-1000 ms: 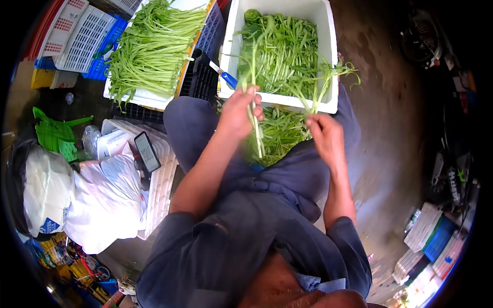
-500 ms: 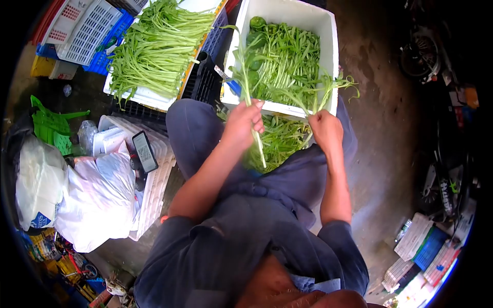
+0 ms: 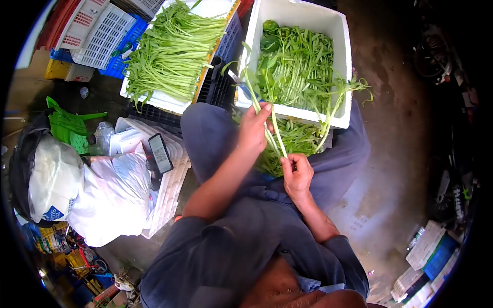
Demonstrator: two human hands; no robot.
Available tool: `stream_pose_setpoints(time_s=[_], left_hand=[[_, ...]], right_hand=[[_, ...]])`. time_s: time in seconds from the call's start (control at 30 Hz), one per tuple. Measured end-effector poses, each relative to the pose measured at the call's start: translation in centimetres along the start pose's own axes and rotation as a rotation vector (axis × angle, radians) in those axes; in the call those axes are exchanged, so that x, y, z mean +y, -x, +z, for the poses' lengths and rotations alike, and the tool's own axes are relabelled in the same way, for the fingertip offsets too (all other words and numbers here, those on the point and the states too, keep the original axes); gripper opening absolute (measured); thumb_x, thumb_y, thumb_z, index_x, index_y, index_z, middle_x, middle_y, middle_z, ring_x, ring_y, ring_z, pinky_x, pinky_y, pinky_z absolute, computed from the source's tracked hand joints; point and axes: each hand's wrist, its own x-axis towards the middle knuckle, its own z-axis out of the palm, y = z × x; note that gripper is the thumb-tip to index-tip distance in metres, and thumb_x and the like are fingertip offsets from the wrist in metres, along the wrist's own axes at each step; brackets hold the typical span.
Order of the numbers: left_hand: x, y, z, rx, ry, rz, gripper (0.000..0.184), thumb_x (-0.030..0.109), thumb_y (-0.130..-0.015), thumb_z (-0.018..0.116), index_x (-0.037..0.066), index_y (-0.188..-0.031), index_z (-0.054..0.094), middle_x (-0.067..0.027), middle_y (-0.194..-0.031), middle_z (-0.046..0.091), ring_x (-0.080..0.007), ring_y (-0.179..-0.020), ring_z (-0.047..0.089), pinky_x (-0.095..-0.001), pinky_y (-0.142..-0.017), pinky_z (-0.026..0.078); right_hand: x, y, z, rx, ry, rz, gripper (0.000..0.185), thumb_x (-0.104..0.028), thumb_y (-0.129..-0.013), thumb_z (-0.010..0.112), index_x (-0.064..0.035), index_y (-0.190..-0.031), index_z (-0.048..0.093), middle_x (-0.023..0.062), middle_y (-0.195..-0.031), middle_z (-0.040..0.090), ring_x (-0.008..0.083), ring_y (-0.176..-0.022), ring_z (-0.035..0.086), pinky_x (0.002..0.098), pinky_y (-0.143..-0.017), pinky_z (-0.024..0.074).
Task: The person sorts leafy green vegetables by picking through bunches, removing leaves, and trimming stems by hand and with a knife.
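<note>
My left hand (image 3: pixel 254 132) is closed round a few long green stalks of water spinach (image 3: pixel 275 126), thumb pressed along them, leaves pointing away from me. Below it, my right hand (image 3: pixel 298 177) pinches the pale lower ends of the same stalks. Beyond my left hand, a small tool with a blue handle and grey tip (image 3: pixel 237 79) shows at the foam box's corner; whether the hand touches it I cannot tell. Ahead stands the white foam box (image 3: pixel 340 56), holding leafy greens (image 3: pixel 303 66) and round green vegetables (image 3: pixel 270 43). More loose greens (image 3: pixel 295 138) lie between my legs.
Trimmed greens (image 3: pixel 179 51) lie in a row on a white foam lid at upper left. Stacked plastic crates (image 3: pixel 105 38) stand behind. At left are a pale crate (image 3: pixel 177 174), white bags (image 3: pixel 113 197) and a phone (image 3: pixel 160 153). Bikes and boxes line the right.
My right hand has left the sprigs at the foam box's near edge and moved down and left to the stalk ends. My left hand now holds more than one stalk. The view has shifted slightly.
</note>
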Motion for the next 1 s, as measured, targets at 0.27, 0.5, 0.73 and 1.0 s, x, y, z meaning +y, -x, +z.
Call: stream_pose_setpoints(time_s=[0.27, 0.5, 0.73, 1.0], left_hand=[[0.3, 0.1, -0.6, -0.047, -0.194, 0.038, 0.020, 0.014, -0.098, 0.066, 0.004, -0.115, 0.065, -0.0036, -0.089, 0.068, -0.0086, -0.071, 0.060, -0.0236, -0.058, 0.046], [-0.7, 1.8, 0.4, -0.153, -0.314, 0.060, 0.018, 0.012, -0.102, 0.059, 0.000, -0.114, 0.065, -0.0035, -0.092, 0.066, -0.0090, -0.077, 0.059, -0.0240, -0.069, 0.049], [-0.3, 0.6, -2.5, -0.127, -0.410, 0.092, 0.018, 0.016, -0.101, 0.059, 0.002, -0.110, 0.064, -0.0031, -0.089, 0.065, -0.0104, -0.071, 0.058, -0.0267, -0.064, 0.048], [1.7, -0.6, -0.4, -0.093, -0.177, 0.053, 0.015, 0.020, -0.103, 0.059, 0.007, -0.108, 0.059, -0.0023, -0.083, 0.060, -0.0134, -0.064, 0.058, -0.0294, -0.061, 0.052]], right_hand=[[0.6, -1.3, -0.2, -0.213, -0.335, 0.235, 0.039, -0.011, -0.085, 0.077, 0.0033, -0.117, 0.061, 0.0127, -0.103, 0.066, 0.0195, -0.083, 0.064, 0.0329, -0.075, 0.0514], [1.4, -10.0, 2.5, -0.278, -0.599, 0.247, 0.063, -0.021, -0.095, 0.069, 0.0016, -0.148, 0.042, 0.0128, -0.125, 0.059, 0.0179, -0.103, 0.061, 0.0304, -0.087, 0.0509], [2.1, -8.5, 2.5, -0.352, -0.380, 0.245, 0.021, -0.019, -0.101, 0.063, 0.0007, -0.094, 0.064, 0.0006, -0.074, 0.059, 0.0075, -0.068, 0.050, 0.0268, -0.061, 0.0437], [2.4, -2.2, -1.4, -0.419, -0.121, 0.127, 0.022, -0.017, -0.099, 0.063, 0.0023, -0.091, 0.060, 0.0107, -0.069, 0.054, 0.0158, -0.065, 0.053, 0.0364, -0.060, 0.0446]])
